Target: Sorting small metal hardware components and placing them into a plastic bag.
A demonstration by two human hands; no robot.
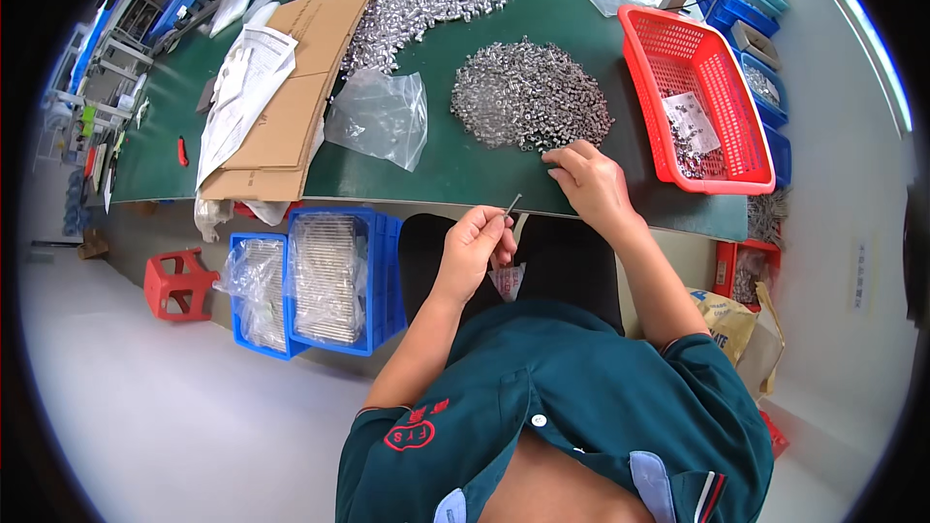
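Observation:
My left hand (473,248) is closed in a pinch around a thin metal rod (513,203), whose tip sticks up past the fingers, just in front of the table edge. At the near edge of a round pile of small shiny metal parts (528,92) is my right hand (593,184). Its thumb and fingers are bent together over the pile's rim. Whatever sits between those fingertips is too small to make out. The pile lies on the green table (446,179).
A red plastic basket (751,150) with small parts and a paper slip stands right of the pile. Flattened cardboard (281,111) and a clear bag (380,121) lie left. Behind is a bigger heap of metal parts (426,0). Blue crates (387,271) stand below the table, left.

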